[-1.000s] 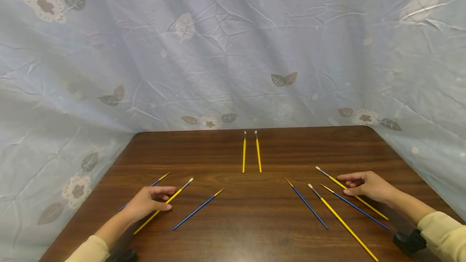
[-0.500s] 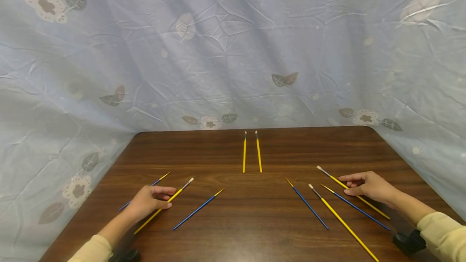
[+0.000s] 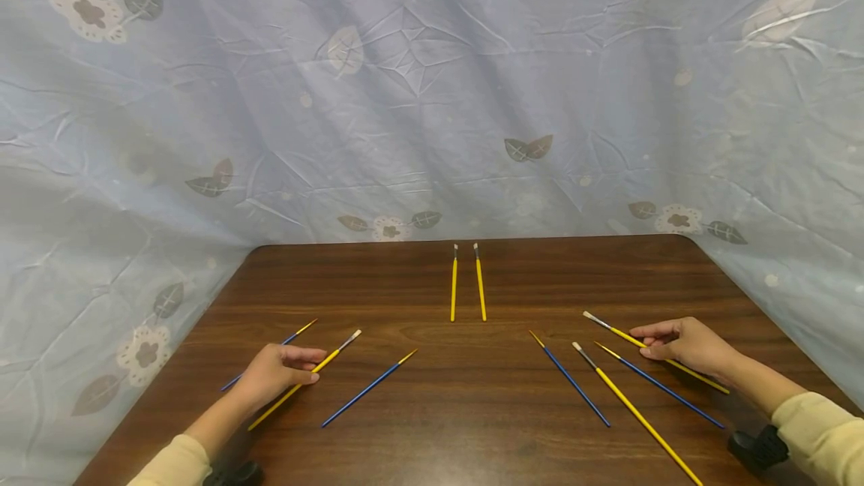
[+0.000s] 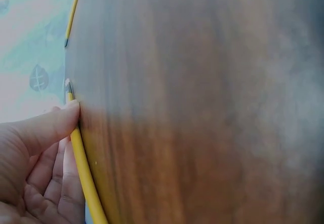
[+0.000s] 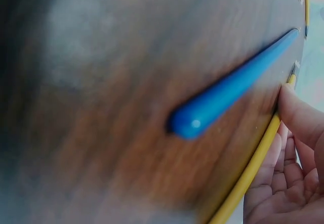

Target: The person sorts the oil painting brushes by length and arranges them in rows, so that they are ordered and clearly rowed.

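My left hand (image 3: 280, 373) pinches a yellow-handled paintbrush (image 3: 275, 406) between thumb and fingers, its pale flat bristles pointing away to the right. In the left wrist view the thumb presses the yellow handle (image 4: 86, 176) near the ferrule. On the right, my right hand (image 3: 698, 347) pinches another yellow paintbrush (image 3: 698, 376), bristles pointing away to the left. The right wrist view has this handle (image 5: 250, 168) running below the thumb, close over the table. A thin blue paintbrush (image 3: 297, 333) lies partly hidden behind the left hand; another blue brush (image 3: 658, 382) lies just left of the right hand.
Two yellow brushes (image 3: 454, 291) lie side by side at the far middle of the brown wooden table (image 3: 432, 411). Blue brushes (image 3: 367, 390) (image 3: 574, 382) and a long yellow brush (image 3: 641, 418) lie nearer. A floral curtain (image 3: 432, 111) hangs behind the table.
The right-hand brush has tilted: its handle end has moved up and right in view, its bristles slightly left. The left brush's handle end has shifted up slightly. Both hands stay nearly in place.
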A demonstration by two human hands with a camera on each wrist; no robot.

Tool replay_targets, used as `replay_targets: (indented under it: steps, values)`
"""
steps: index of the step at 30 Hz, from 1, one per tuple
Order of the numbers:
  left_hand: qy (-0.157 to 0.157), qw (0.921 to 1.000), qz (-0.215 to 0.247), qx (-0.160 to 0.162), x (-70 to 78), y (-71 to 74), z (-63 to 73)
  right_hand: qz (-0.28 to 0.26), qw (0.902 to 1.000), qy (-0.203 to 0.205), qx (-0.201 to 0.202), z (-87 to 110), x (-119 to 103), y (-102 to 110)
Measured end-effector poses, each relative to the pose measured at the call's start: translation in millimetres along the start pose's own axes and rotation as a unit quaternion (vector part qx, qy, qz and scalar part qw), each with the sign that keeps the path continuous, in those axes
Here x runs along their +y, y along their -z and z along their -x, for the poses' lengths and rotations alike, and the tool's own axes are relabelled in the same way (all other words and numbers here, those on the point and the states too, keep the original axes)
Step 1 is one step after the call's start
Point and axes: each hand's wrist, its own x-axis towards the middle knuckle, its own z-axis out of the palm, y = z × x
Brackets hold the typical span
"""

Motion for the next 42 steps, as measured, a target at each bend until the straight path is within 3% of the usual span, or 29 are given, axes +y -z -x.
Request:
replay_targets:
  steps: [10, 25, 42]
  values:
    - [-0.010, 0.9999, 0.003, 0.007, 1.7, -1.3, 0.3, 0.014, 0.9998, -0.012, -0.004, 0.0, -3, 2]
    - [0.023, 0.9990, -0.015, 0.035, 9.7, -3.2, -1.1, 0.040, 0.9991, -0.005, -0.011, -3.5, -8, 5]
    - [-0.007, 0.9989, -0.022, 0.040, 22.9, 3.6, -7.6, 0.064, 0.9979, -0.008, -0.002, -7.4, -16, 12]
